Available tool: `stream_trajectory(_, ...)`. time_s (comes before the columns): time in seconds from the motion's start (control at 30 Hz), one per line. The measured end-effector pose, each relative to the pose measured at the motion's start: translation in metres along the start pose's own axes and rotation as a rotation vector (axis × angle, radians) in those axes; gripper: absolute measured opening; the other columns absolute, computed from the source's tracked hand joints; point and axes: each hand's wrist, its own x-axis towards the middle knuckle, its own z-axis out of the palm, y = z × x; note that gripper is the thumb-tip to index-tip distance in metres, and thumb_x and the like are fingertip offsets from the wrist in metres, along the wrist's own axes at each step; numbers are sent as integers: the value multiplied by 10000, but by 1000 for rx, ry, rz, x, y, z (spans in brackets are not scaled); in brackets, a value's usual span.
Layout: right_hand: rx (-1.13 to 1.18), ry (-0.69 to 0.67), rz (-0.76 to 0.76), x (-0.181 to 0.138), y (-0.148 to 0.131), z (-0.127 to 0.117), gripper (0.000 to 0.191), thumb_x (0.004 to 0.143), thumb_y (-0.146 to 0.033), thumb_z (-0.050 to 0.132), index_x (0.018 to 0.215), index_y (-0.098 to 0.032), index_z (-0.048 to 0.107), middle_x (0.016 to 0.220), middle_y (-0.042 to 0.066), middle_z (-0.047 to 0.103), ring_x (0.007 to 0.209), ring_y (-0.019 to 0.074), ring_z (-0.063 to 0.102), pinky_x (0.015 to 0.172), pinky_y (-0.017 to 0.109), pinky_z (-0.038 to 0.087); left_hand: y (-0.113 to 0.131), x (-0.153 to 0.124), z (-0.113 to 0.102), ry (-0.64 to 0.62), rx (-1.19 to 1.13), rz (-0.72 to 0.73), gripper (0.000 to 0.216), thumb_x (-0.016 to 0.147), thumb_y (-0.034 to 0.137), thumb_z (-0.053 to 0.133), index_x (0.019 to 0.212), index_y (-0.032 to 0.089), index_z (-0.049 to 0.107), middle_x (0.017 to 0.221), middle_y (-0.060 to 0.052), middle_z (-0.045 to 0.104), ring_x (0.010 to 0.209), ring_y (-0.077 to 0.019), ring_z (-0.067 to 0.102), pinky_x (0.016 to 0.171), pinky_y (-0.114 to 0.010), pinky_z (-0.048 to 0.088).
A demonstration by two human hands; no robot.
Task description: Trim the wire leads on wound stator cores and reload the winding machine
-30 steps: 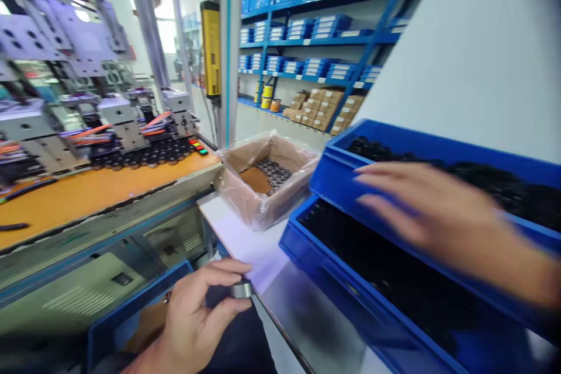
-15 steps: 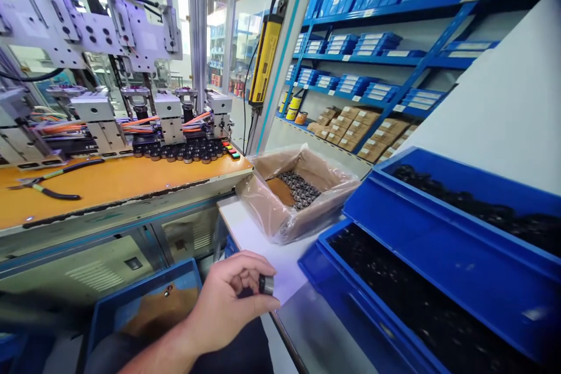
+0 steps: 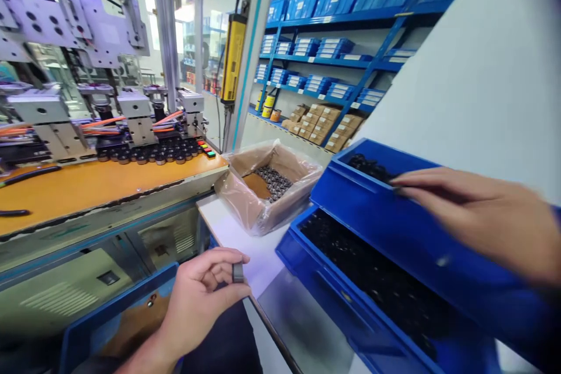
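Note:
Between the thumb and fingertips of my left hand (image 3: pixel 208 289) is a small grey metal ring (image 3: pixel 237 273), held in the air in front of the white tabletop (image 3: pixel 263 251). My right hand (image 3: pixel 464 210) is over the front rim of the upper blue bin (image 3: pixel 372 184). Its thumb and index finger pinch together; a dark bit shows at the tips, too small and blurred to name. Loose black parts (image 3: pixel 368 166) lie in that bin, partly behind the hand. Below it stands a lower blue bin (image 3: pixel 333 280) with many small black pieces.
A plastic-lined carton (image 3: pixel 245 204) with metal rings stands on the white table. Left of it, a machine (image 3: pixel 131 120) has rows of black-and-grey rings (image 3: pixel 162 152) on an orange worktop (image 3: pixel 109 187). Another blue bin (image 3: pixel 74 333) is below. Blue shelving (image 3: pixel 333 61) stands behind.
My right hand has come into view from the right and reached the upper bin. My left hand still holds the ring. The view has turned right.

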Motion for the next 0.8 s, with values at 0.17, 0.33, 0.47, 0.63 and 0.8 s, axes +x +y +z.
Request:
stream_trajectory(0.17, 560, -112, -63, -11, -89, 44, 142, 916, -93, 558, 942, -160, 680, 856, 65, 639, 767, 124, 634, 644, 225, 556, -3, -5, 13, -88, -21, -63, 332, 673, 78, 826, 977, 202, 779, 923, -77, 802, 756, -168, 760, 720, -200, 615)
stream_trajectory(0.33, 904, -49, -30, -40, -135, 72, 170, 895, -66, 565, 1043, -108, 638, 886, 102, 641, 823, 143, 631, 692, 254, 574, -4, -10, 23, -145, -66, -77, 364, 638, 13, 818, 937, 218, 788, 793, -36, 803, 696, -196, 770, 669, -216, 636)
stream_trajectory(0.47, 889, -10, -4, -47, -133, 77, 125, 882, -73, 601, 990, -117, 645, 856, 91, 662, 797, 138, 634, 690, 257, 570, -6, -9, 28, -153, -78, -103, 387, 626, -12, 809, 934, 222, 785, 781, -27, 803, 685, -196, 771, 661, -214, 636)
stream_trajectory(0.63, 816, 54, -74, -46, -127, 80, 120, 872, -51, 596, 965, -107, 648, 844, 97, 666, 780, 151, 630, 679, 287, 560, -8, -4, 32, -137, -74, -129, 364, 613, -14, 814, 919, 181, 782, 785, -54, 802, 705, -210, 774, 673, -218, 635)
stream_trajectory(0.8, 809, 67, -259, -45, -119, 85, 250, 858, -107, 596, 1100, -46, 601, 945, 164, 661, 871, 210, 635, 709, 371, 580, -12, -3, 26, -151, -27, -107, 376, 669, 14, 806, 982, 218, 772, 841, -37, 808, 758, -193, 775, 706, -203, 628)
